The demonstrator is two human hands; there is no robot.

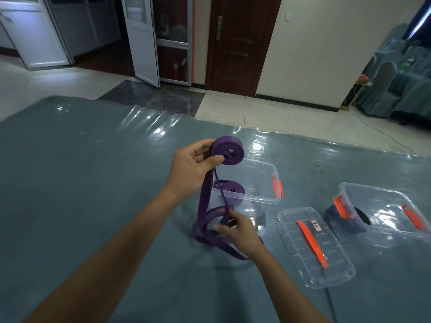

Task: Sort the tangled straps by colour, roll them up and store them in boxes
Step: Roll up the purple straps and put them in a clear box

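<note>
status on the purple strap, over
left hand grips purple roll; right hand pinches loose tail; second roll already in box; nothing in the way

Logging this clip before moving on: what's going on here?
A person is rolling up a purple strap. The left hand holds the roll in the air; the right hand pinches the strap lower down, with slack looped on the table. One finished purple roll already sits in the clear box behind. A lid lies flat to the right.
</note>
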